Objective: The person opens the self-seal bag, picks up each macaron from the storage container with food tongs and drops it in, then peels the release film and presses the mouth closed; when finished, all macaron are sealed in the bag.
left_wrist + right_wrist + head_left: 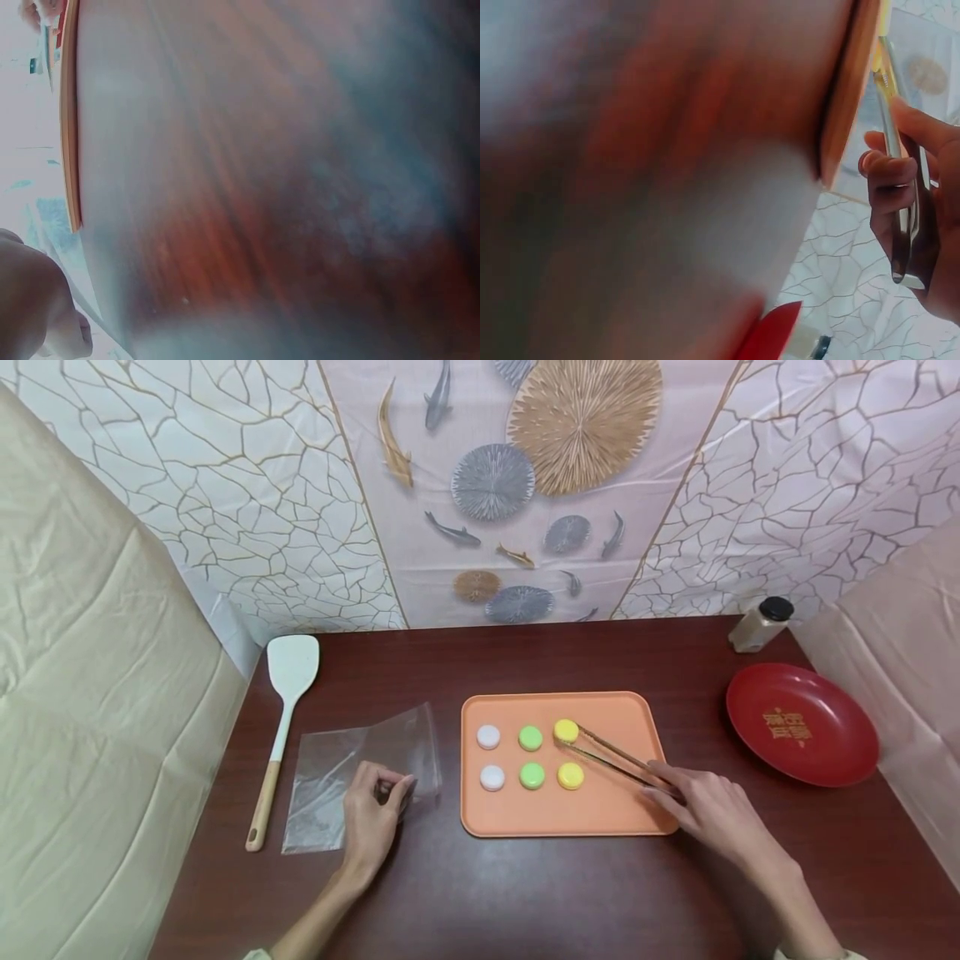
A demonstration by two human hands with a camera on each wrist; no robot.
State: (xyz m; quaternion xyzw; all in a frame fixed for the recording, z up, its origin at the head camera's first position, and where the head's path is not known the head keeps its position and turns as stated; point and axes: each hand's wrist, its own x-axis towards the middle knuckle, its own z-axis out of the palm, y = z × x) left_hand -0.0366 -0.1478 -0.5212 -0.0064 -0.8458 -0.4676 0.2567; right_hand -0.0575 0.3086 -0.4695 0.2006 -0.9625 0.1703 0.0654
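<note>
My right hand grips metal tongs over the orange tray. The tongs' tips stand on either side of the far yellow macaron; a second yellow macaron lies nearer to me. To their left are two green macarons and two white ones, in rows. The right wrist view shows fingers wrapped around the tongs. My left hand pinches the near edge of a clear plastic bag between thumb and curled forefinger, left of the tray.
A white spatula with a wooden handle lies at the far left. On the right sit a red plate with gold characters and, behind it, a small jar with a black lid. Patterned cloth hangs along the table's back edge.
</note>
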